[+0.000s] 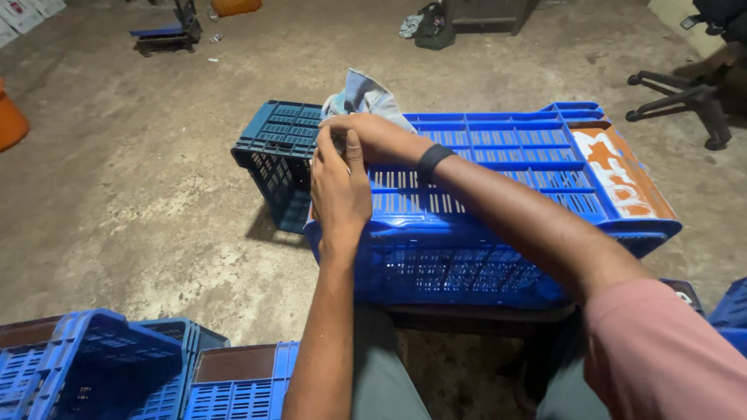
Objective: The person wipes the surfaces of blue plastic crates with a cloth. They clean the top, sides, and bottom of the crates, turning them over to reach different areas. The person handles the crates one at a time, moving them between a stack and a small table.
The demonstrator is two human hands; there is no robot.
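An upturned blue plastic crate (498, 194) lies in front of the person, its slotted base facing up, and everything else is placed from it. At the crate's near-left corner both hands meet. The left hand (339, 190) stands upright against that corner, fingers pressed together and pointing up. The right hand (373, 134) reaches across the crate's base from the right, a black wristband (433, 159) on its wrist, fingers closed and pinching a grey cloth (364, 95) that bunches up just beyond the hands. A darker blue crate (276, 152) sits touching the big crate's left end. An orange-and-white patch (618, 171) covers the crate's right end. More blue crates (101, 365) stand well nearer, to the lower left, on the concrete floor (140, 194).
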